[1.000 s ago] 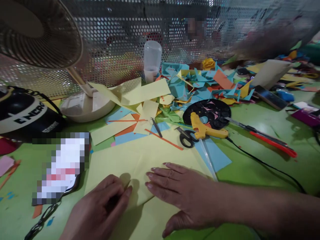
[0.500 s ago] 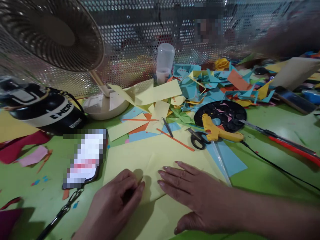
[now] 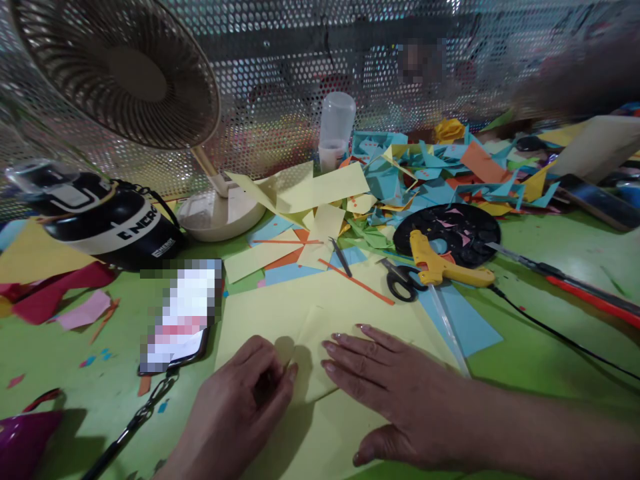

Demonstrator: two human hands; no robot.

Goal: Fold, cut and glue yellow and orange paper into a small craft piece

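Note:
Pale yellow paper (image 3: 270,300) lies flat in front of me, with a smaller folded yellow piece (image 3: 317,357) between my hands. My left hand (image 3: 240,400) is closed, its fingers curled and the thumb pressed towards the forefinger at the left edge of that piece. Exactly how much paper sits in the pinch is hidden. Palm down, my right hand (image 3: 385,387) rests open on the paper, fingers stretched to the left. Beyond the hands are tweezers (image 3: 341,258), a thin orange strip (image 3: 357,282) and black-handled scissors (image 3: 403,283).
A yellow glue gun (image 3: 440,263) rests partly on a black round tray (image 3: 470,227), with a red cutter (image 3: 590,287) to its right. At left are a phone (image 3: 187,320), a black bottle (image 3: 115,227) and a fan (image 3: 135,73). Paper scraps (image 3: 425,173) pile up behind.
The whole view has shifted slightly, so everything appears a little further right. Both hands keep nearly the same pose on the paper.

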